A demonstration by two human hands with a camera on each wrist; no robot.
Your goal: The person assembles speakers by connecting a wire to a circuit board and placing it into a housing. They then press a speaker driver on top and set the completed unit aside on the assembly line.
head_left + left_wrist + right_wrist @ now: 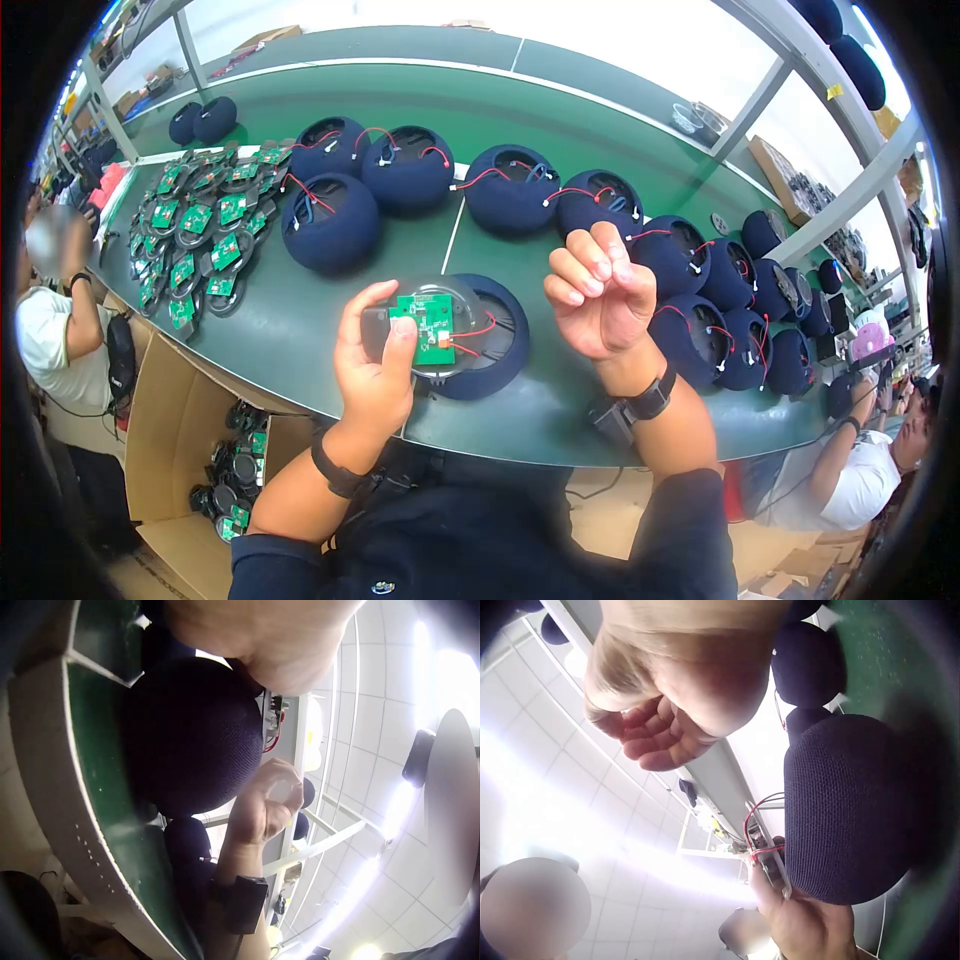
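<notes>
My left hand (372, 375) grips a round clear-rimmed disc carrying a green circuit board (434, 325), its thumb over the board's left edge. Thin red wires (478, 330) run from the board into an upturned navy fabric-covered housing (508, 365), which sits on the table right behind the disc. To the right, my right hand (605, 300) is raised above the table, apart from the housing. Its fingers are loosely curled, and nothing shows between them. In the right wrist view the housing (847, 810) stands beside my left hand (810, 930).
Several similar navy housings (515, 190) with red wires line the green table (560, 420) behind and to the right. A heap of discs with green boards (200, 225) lies at left. Below it stands a cardboard box (165, 430) with more discs. People work at both sides.
</notes>
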